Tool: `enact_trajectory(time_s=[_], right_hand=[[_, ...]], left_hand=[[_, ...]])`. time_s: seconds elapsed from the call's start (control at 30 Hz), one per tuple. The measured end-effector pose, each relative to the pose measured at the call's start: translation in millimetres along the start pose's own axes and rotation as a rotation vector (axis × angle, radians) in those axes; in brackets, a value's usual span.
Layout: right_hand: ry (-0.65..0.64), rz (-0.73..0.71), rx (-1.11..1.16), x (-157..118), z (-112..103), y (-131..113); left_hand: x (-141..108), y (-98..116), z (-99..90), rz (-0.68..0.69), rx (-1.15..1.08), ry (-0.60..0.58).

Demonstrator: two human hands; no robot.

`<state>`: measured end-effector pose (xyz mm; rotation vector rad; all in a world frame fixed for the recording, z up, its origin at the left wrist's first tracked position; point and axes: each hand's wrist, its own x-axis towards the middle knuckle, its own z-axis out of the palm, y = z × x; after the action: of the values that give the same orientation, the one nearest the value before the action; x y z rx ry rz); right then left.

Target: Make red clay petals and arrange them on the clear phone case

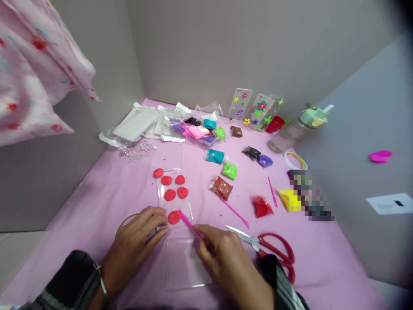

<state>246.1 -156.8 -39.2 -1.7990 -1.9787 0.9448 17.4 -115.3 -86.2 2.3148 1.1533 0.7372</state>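
Note:
A clear phone case (192, 211) lies on the pink cloth with several flat red clay discs (169, 195) on it. My right hand (222, 254) is closed on a pink modelling tool (189, 222), whose tip meets the right edge of the lowest disc (174, 217). Resting beside that disc, my left hand (138, 237) has its fingers spread at the case's lower left edge and holds nothing. A second clear plate (183, 267) lies below, partly hidden by my right hand.
Red-handled scissors (254, 242) lie beside my right hand. Clay packets (221, 188) and pink tools (237, 213) are scattered beyond. A bottle (290, 133) stands at the back right. White packages (135, 125) lie back left, and a floral cloth (38, 73) hangs upper left.

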Motion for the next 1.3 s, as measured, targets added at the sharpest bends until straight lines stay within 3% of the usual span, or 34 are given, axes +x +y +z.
enact_trajectory(time_s=[0.23, 0.43, 0.6, 0.83, 1.03, 1.3], right_hand=[[0.101, -0.021, -0.07, -2, 2, 10], [0.046, -0.041, -0.078, -4, 4, 6], [0.015, -0.056, -0.045, 5, -9, 12], [-0.128, -0.251, -0.155, 25, -31, 20], [-0.147, -0.422, -0.261, 42, -46, 23], [-0.226, -0.519, -0.281, 57, -52, 22]], left_hand=[[0, 1, -0.8, -0.003, -0.005, -0.001], [1, 1, -1.0, -0.023, -0.01, -0.011], [0, -1, 0.3, -0.027, -0.014, -0.012], [-2, -5, -0.5, -0.049, -0.024, -0.038], [1, -7, -4.8, -0.045, -0.054, -0.088], [7, -5, -10.2, -0.046, -0.177, -0.142]])
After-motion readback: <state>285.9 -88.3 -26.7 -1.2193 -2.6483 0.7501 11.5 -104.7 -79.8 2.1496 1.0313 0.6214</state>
